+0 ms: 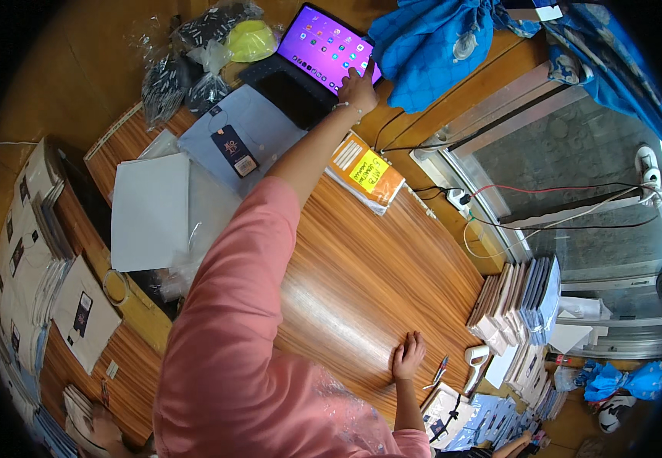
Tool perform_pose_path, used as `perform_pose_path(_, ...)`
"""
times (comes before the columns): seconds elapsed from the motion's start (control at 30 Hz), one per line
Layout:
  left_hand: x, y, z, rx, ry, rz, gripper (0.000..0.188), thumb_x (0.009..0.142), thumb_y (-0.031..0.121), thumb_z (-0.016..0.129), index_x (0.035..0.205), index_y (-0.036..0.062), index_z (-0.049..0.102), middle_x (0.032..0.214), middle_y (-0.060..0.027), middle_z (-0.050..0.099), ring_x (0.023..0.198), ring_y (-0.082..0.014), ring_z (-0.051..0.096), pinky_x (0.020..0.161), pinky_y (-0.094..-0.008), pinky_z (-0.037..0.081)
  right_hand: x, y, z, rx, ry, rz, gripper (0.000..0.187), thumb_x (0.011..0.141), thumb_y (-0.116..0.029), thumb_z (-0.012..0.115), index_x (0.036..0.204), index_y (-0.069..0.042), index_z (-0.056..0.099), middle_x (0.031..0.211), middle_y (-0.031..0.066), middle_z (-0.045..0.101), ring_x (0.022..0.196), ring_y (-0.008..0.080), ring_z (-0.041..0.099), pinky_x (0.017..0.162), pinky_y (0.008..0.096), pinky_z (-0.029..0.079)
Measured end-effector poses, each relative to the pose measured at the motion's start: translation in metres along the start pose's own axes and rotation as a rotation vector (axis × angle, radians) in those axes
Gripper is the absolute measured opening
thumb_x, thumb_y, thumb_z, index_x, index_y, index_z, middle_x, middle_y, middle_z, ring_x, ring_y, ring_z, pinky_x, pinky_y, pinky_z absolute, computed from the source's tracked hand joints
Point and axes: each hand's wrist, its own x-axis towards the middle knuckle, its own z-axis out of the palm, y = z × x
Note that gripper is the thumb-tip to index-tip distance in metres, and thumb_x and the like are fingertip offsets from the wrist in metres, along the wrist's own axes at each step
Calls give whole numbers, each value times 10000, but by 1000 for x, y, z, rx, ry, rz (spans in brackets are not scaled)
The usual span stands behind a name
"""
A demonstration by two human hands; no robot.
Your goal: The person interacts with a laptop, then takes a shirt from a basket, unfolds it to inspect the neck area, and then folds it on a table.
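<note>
My left hand (pixel 358 91) reaches far over the table, a bracelet at its wrist. Its index finger stretches to the right edge of a lit purple tablet screen (pixel 326 47), and nothing is held in the hand. Below the screen lies a dark keyboard cover with a black phone-like slab (pixel 294 100) on it. My right hand (pixel 409 356) rests on the wooden tabletop (pixel 369 275), empty, its fingers slightly apart. Close to it are a pen (pixel 439 371) and a white handheld scanner or tagging tool (pixel 475 365). A folded light-blue garment (pixel 209 145) with a dark tag lies left of my forearm.
White sheets (pixel 150 214) and clear plastic lie at left. Bags of small dark parts (pixel 164 88) stand behind. An orange-and-white packet (pixel 365 172) lies near the window side. Folded garment stacks (pixel 510 298) line the right; more fill the left. Other people's hands (pixel 102 429) show along the bottom. Cables cross the window.
</note>
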Motion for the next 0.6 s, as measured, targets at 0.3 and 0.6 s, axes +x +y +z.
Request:
perform_pose_path(0.3,-43,-21,30,-383,143,177,747,730,63,618,1366,29,228,1189,-261,402,1053,-403,492,934,-449,405,1,-1,2,-19,34,-31,390,824,-180,513,1177,-14,517,1257,217,461,1171,386,415,998,499,291)
perform_pose_path(0.6,-191,82,-49,-1117,-10,528,425,823,22,541,1222,43,394,1096,-104,472,845,-136,494,739,-271,425,-3,11,6,37,11,14,400,809,-190,544,1182,-46,524,1296,204,444,1230,377,381,1032,523,254)
